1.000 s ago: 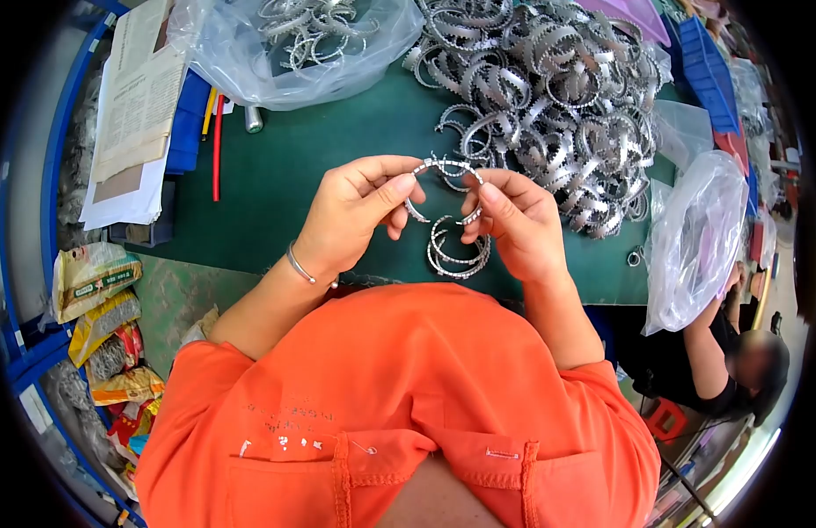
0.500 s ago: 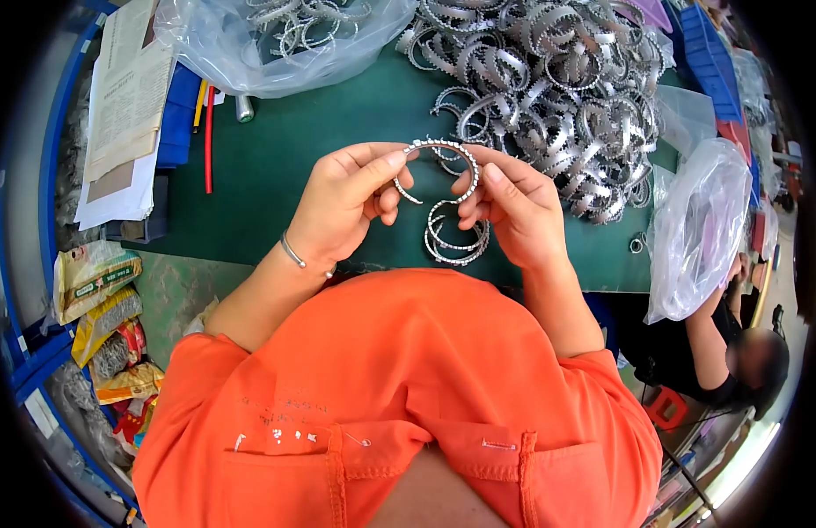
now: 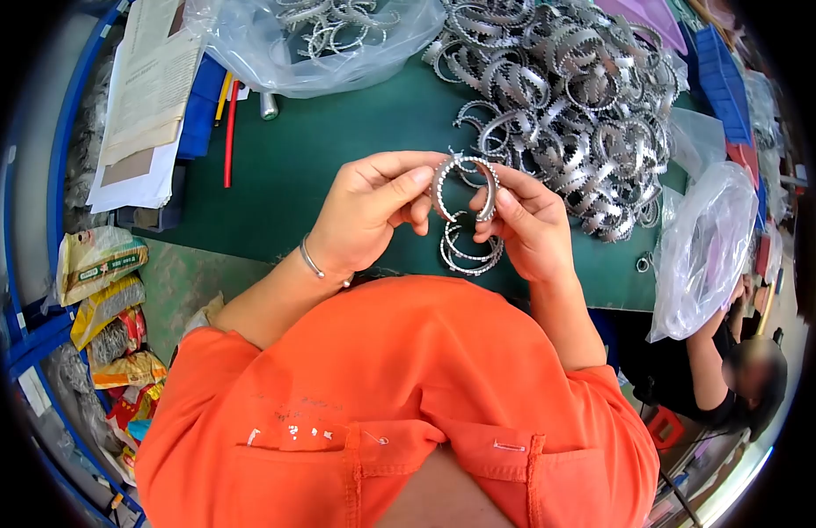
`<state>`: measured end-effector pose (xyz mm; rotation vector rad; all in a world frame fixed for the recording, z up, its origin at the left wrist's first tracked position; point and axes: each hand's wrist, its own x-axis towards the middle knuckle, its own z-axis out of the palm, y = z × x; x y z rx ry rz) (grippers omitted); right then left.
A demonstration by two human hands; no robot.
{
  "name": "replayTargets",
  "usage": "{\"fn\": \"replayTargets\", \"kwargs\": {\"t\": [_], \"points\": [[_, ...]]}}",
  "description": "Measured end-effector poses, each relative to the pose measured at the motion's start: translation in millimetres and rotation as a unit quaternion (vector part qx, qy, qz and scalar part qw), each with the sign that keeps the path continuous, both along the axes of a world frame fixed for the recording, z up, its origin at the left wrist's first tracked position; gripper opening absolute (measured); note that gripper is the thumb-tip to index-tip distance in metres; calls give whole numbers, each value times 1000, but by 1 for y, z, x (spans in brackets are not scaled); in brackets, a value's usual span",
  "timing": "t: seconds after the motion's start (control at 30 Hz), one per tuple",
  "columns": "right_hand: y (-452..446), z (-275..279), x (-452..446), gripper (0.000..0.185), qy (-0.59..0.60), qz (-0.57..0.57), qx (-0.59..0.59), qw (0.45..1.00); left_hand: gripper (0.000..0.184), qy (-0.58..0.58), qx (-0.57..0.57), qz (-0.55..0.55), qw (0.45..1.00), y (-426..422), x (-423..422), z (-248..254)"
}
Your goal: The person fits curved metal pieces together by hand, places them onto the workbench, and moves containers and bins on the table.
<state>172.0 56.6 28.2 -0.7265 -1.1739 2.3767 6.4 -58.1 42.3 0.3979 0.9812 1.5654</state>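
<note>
My left hand (image 3: 373,209) pinches the left side of a C-shaped notched metal ring (image 3: 439,187) between thumb and fingers. On the opposite side of the same ring, my right hand (image 3: 535,229) has thumb and fingers closed. The ring is held up above the green table, its gap facing down toward me. Just below it, a couple of similar metal rings (image 3: 468,267) lie on the tabletop, partly overlapping. Beyond my right hand spreads a large heap of notched metal rings (image 3: 592,114).
A clear plastic bag (image 3: 249,66) with more rings stands at the back of the green table (image 3: 311,132). Papers (image 3: 144,114), a red stick (image 3: 230,132) and a blue bin (image 3: 199,110) lie left. Another plastic bag (image 3: 707,246) hangs at right, near a co-worker (image 3: 689,370).
The ring has turned in my fingers, showing more of its broad side, its gap now downward. My view has shifted slightly; both hands still hold the ring.
</note>
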Motion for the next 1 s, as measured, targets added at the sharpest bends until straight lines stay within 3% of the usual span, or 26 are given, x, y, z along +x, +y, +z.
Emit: {"fn": "replayTargets", "kwargs": {"t": [0.33, 0.5, 0.57, 0.6, 0.7, 0.83, 1.0], "points": [[-4, -5, 2, 28, -2, -14, 37, 999, 23, 113, 38, -45, 992, -2, 2, 7], [-7, -1, 1, 27, -5, -42, 86, 995, 26, 82, -1, -47, 995, -1, 0, 6], [-7, -1, 1, 25, 33, -101, 228, 968, 27, 81, -30, -53, 995, -2, -1, 5], [-3, -1, 0, 24, 40, -115, 350, 929, 29, 78, -35, -62, 994, -3, -1, 4], [3, 9, 2, 26, 53, -94, 494, 863, 33, 66, -6, -76, 995, -5, -3, 0], [2, 26, -5, 39, 134, -22, 511, 849, 33, 53, 23, -46, 997, -3, -1, -7], [-1, 35, -8, 45, 84, -51, 494, 864, 33, -12, 15, -58, 998, -1, 1, -9]]}}
